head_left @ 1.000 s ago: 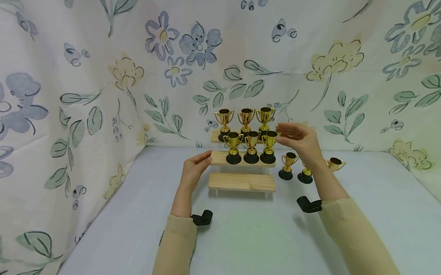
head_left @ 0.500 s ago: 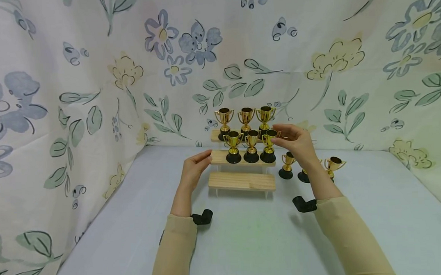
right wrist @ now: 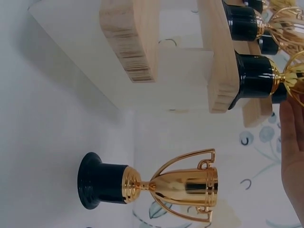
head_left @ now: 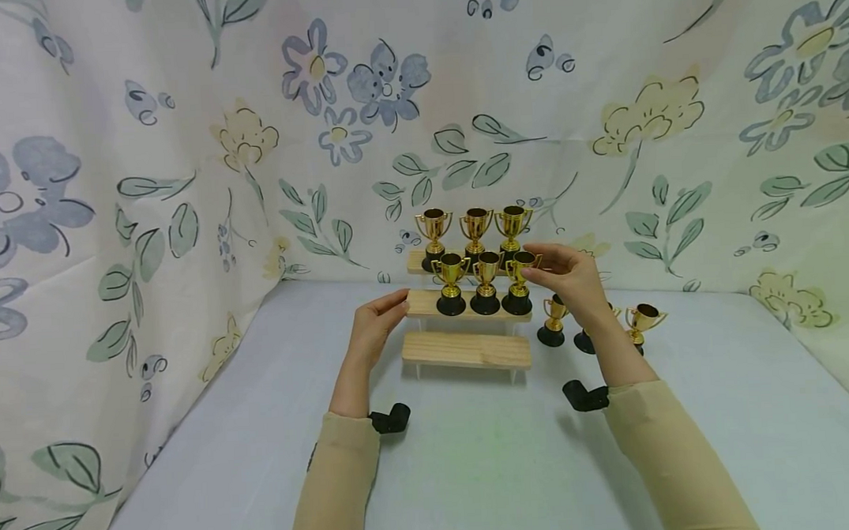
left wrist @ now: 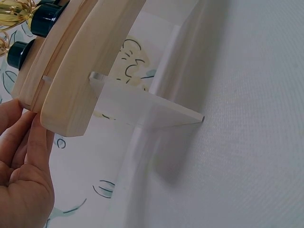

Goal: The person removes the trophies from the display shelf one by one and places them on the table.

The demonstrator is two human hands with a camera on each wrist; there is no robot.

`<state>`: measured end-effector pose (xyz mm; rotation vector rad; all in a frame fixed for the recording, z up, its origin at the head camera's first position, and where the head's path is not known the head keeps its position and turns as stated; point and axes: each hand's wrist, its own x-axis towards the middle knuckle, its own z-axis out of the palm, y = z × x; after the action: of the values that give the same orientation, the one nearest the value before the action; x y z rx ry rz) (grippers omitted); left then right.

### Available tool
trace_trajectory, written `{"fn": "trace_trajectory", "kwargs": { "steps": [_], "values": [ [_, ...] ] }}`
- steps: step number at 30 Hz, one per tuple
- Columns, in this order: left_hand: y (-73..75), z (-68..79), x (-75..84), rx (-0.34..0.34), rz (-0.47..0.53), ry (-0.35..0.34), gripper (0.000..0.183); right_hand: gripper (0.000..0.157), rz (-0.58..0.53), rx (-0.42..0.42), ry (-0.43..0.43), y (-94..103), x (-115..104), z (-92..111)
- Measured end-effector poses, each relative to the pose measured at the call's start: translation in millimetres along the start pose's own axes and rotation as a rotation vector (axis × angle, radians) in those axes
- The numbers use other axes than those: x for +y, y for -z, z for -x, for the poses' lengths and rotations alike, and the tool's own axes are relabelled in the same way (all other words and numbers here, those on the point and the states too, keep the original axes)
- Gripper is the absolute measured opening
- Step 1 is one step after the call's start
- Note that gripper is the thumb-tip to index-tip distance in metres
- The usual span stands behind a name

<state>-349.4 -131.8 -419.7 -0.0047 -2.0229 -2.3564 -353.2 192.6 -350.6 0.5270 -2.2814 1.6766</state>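
A three-step wooden display stand [head_left: 465, 350] carries small gold trophy cups on black bases, three on the top step and three on the middle one. My left hand [head_left: 372, 328] holds the left end of the middle step, its fingertips at the board's end in the left wrist view. With thumb and fingers my right hand [head_left: 566, 278] pinches the rightmost trophy cup [head_left: 518, 300] of the middle row; its base stands on the board. That hand is only partly seen at the edge of the right wrist view. The lowest step bears no cups.
Several more trophy cups stand on the white table [head_left: 476, 468] right of the stand, among them a near cup [head_left: 552, 334] and a far-right cup [head_left: 643, 319]. My right forearm partly hides them. A floral curtain [head_left: 417, 99] hangs close behind the stand.
My right hand has moved left from beside the middle row onto its rightmost trophy cup and now pinches it. The left hand has stayed at the step's end.
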Motion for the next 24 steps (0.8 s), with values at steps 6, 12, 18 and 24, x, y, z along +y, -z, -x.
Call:
{"fn": "trace_trajectory", "kwargs": {
  "steps": [6,12,18,24],
  "values": [
    [-0.4,-0.3,0.1,0.003,-0.002,0.004,0.038,0.045,0.008,0.002,0.003,-0.9,-0.5,-0.4],
    [-0.1,-0.1,0.0,-0.002,-0.009,0.009,0.039,0.045,0.021,0.001,-0.006,-1.4,-1.4,0.5],
    [-0.5,0.0,-0.4,-0.004,0.004,0.009,0.040,0.046,0.015,-0.004,-0.029,-1.3,-4.1,2.1],
    [-0.9,-0.3,-0.3,0.010,0.002,0.007,0.039,0.046,0.036,0.009,-0.026,-1.5,-5.8,3.4]
  ]
}}
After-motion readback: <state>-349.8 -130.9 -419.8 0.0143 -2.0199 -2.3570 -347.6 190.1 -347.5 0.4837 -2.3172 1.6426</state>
